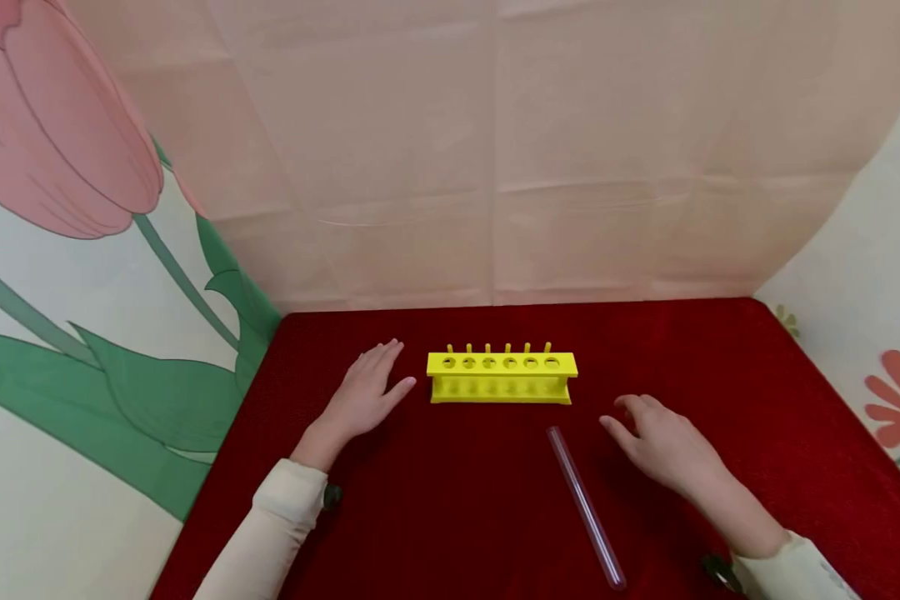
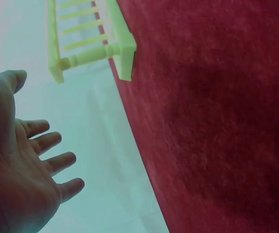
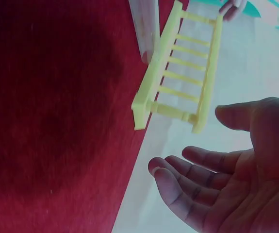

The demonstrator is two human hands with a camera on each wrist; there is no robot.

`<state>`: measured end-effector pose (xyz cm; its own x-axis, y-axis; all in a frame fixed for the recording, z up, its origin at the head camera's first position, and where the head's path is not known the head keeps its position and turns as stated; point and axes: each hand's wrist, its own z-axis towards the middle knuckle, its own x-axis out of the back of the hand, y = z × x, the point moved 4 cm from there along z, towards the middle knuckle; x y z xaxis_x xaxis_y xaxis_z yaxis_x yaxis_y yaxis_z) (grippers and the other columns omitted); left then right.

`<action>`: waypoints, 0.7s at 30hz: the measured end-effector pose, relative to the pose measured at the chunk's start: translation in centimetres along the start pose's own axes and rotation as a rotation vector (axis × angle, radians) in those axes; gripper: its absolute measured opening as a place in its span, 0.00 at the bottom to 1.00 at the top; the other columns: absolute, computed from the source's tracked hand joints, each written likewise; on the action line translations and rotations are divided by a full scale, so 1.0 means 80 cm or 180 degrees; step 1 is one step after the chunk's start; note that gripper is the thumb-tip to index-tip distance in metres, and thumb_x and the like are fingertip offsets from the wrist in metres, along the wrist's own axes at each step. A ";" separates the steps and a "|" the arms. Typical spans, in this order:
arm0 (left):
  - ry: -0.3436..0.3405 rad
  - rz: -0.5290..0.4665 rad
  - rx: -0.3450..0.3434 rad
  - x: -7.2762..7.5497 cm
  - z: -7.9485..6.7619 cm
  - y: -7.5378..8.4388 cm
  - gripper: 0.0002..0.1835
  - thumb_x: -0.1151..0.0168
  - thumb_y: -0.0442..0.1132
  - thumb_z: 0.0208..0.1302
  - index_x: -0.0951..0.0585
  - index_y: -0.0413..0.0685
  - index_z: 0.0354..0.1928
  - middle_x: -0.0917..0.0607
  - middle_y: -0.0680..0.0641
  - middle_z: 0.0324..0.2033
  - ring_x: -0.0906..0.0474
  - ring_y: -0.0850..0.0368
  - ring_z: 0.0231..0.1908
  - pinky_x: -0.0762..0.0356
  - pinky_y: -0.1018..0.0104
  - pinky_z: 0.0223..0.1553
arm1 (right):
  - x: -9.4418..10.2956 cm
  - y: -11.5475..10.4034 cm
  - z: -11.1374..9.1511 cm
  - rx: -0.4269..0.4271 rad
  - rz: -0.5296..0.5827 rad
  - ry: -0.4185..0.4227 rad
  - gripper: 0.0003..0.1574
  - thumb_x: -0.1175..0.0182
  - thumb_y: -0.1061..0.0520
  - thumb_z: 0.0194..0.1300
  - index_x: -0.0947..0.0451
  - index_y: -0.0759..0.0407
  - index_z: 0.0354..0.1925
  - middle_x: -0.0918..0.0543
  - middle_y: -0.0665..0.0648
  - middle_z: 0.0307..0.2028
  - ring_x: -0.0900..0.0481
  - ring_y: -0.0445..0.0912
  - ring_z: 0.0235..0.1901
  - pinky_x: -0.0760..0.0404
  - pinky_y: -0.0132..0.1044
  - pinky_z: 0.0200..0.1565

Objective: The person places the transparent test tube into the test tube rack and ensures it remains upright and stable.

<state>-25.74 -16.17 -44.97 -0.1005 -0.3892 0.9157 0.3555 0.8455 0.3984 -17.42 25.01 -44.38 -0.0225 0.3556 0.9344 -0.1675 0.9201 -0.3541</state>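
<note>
A yellow test tube rack [image 1: 499, 372] stands upright on the red cloth, with a row of round holes along its top shelf and several short pegs behind; no tube sits in it. In front of it, to the right, a clear glass test tube [image 1: 587, 508] lies slanted towards the person. My left hand [image 1: 363, 398] is to the left of the rack, fingers straight and thumb spread, holding nothing. Right of the tube is my right hand [image 1: 671, 450], its fingers loosely bent. The right wrist view shows that palm [image 3: 246, 194] with nothing in it.
The dark red cloth [image 1: 420, 500] covers the table, whose far edge meets a pale pink curtain [image 1: 487, 167]. A backdrop with a large tulip [image 1: 75, 117] rises on the left, and one with a red flower [image 1: 896, 408] on the right. Both wrists carry small dark cameras.
</note>
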 end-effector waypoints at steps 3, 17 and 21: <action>-0.0040 0.0022 0.0014 -0.003 0.001 0.004 0.41 0.56 0.64 0.76 0.46 0.49 0.81 0.45 0.46 0.79 0.53 0.46 0.79 0.56 0.45 0.78 | -0.008 -0.005 -0.005 -0.0005 0.0026 -0.0068 0.28 0.37 0.46 0.70 0.21 0.69 0.53 0.17 0.68 0.46 0.17 0.55 0.37 0.17 0.56 0.39; 0.0002 0.0170 -0.0093 -0.006 0.010 0.023 0.41 0.58 0.66 0.76 0.45 0.49 0.80 0.44 0.47 0.79 0.53 0.46 0.79 0.55 0.45 0.77 | -0.031 -0.019 -0.006 0.0045 0.0099 -0.0412 0.28 0.37 0.43 0.70 0.21 0.67 0.53 0.17 0.65 0.46 0.17 0.53 0.39 0.18 0.53 0.39; 0.0057 0.0190 -0.0106 -0.011 0.015 0.027 0.40 0.60 0.65 0.77 0.45 0.49 0.80 0.45 0.47 0.79 0.55 0.46 0.79 0.56 0.45 0.77 | -0.040 -0.022 -0.008 0.0022 0.0106 -0.0544 0.27 0.38 0.43 0.70 0.21 0.65 0.53 0.16 0.62 0.46 0.17 0.51 0.39 0.17 0.52 0.40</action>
<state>-26.02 -13.58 -44.87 -0.0617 -0.3453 0.9365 0.3912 0.8548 0.3410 -16.38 22.36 -46.73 -0.1952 0.3520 0.9154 -0.1707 0.9069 -0.3852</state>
